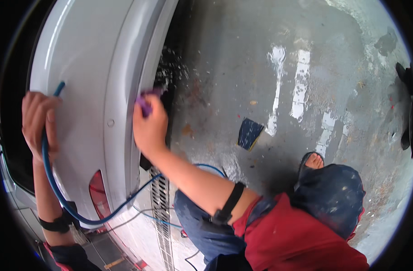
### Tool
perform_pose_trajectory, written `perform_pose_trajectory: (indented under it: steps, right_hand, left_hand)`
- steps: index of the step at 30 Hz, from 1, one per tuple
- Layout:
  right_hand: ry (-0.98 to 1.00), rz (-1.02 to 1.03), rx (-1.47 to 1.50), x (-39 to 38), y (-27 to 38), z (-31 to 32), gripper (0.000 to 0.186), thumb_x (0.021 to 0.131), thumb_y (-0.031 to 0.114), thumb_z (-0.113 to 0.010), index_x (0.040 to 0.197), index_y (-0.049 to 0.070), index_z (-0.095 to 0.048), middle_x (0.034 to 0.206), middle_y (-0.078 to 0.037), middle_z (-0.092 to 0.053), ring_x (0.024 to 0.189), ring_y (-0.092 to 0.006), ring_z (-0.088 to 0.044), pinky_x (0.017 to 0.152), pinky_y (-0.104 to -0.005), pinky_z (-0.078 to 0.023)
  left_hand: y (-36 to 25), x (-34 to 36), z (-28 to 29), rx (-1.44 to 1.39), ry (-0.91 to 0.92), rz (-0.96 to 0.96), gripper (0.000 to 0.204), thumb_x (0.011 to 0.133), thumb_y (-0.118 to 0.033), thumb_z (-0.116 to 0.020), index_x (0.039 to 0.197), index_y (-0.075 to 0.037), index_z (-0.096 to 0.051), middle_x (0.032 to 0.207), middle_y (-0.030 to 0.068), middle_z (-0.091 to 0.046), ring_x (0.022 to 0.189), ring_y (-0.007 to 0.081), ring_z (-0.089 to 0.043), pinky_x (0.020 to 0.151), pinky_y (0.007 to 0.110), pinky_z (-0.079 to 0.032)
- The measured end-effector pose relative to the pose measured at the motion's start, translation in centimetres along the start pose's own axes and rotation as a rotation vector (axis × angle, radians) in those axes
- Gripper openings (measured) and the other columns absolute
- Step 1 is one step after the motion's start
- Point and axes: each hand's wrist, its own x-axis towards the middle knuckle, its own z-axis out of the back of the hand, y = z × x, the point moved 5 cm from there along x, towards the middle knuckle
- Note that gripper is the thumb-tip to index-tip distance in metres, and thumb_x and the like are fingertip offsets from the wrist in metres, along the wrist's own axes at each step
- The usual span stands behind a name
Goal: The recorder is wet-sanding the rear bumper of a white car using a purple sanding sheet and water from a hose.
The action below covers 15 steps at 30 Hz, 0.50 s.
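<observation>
My left hand [38, 123] is closed around a blue hose [47, 167] above the white car's body [86, 81]. The hose's open end sticks out past my fingers over the panel. My right hand [151, 128] grips a purple cloth [144, 106] against the car's lower bumper edge. Only part of the cloth shows, and its far side is slightly blurred. From my left hand, the hose curves down past the red tail light [98, 194] and round the car's corner.
Below the car's corner runs a slotted floor drain [162, 226]. A dark, yellow-edged piece of material [250, 134] lies on the wet grey floor [224, 81]. My sandalled foot [313, 161] stands at the right. Thin cables [138, 213] trail near the drain.
</observation>
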Motion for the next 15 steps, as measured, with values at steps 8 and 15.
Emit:
perform_pose_trajectory:
  steps: [8,15]
  right_hand:
    - [-0.016,0.012,0.118,13.1,5.8,-1.5,0.009,0.090,0.004,-0.068,0.089,-0.004,-0.068,0.081,-0.021,-0.071,0.077,-0.0405,-0.071,0.070,-0.0446,-0.054]
    - [0.014,-0.157,0.269,8.9,3.5,-1.3,0.015,0.090,0.009,-0.075,0.099,-0.002,-0.073,0.087,-0.016,-0.074,0.082,-0.0315,-0.074,0.076,-0.0406,-0.056]
  left_hand:
    - [-1.0,3.4,0.6,-0.023,0.031,-0.003,0.013,0.098,-0.014,-0.060,0.092,-0.005,-0.068,0.083,0.0122,-0.058,0.082,0.0291,-0.053,0.079,0.041,-0.043]
    - [-0.2,4.7,0.4,0.000,0.033,0.060,0.017,0.101,-0.017,-0.058,0.094,-0.006,-0.068,0.082,0.0113,-0.058,0.081,0.0279,-0.051,0.079,0.041,-0.042]
